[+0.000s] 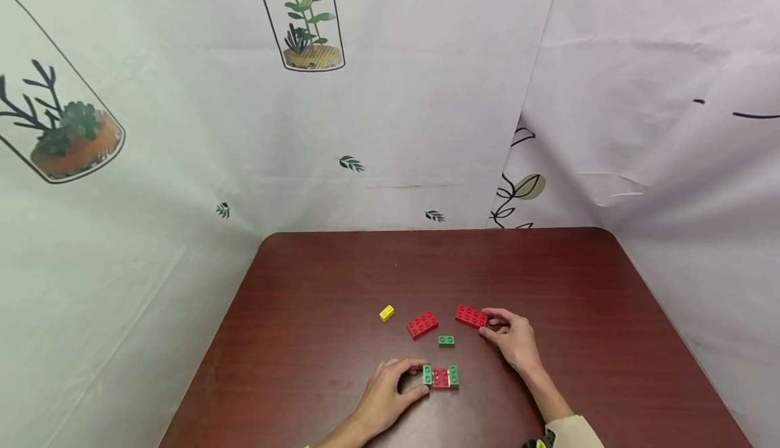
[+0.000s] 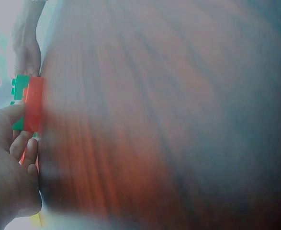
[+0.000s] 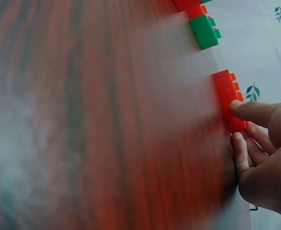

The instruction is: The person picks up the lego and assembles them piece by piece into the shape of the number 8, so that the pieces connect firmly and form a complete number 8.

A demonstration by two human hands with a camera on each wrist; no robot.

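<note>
My left hand (image 1: 384,397) pinches the left end of a small stack of toy building bricks, a red brick (image 1: 440,378) with a green brick on top at each end. In the left wrist view the stack (image 2: 34,105) stands on the table, one thumb against its side. Further back, my right hand (image 1: 516,341) holds the right end of a red brick (image 1: 471,317) between thumb and fingers. The right wrist view shows that red brick (image 3: 227,98) resting on the table, studs facing up. A loose green brick (image 1: 446,341) lies between the hands.
Another red brick (image 1: 422,325) lies left of the held one, and a small yellow brick (image 1: 386,312) farther left. All stand on a dark reddish-brown table (image 1: 305,279). Pale cloth (image 1: 390,116) with plant prints hangs behind and along both sides.
</note>
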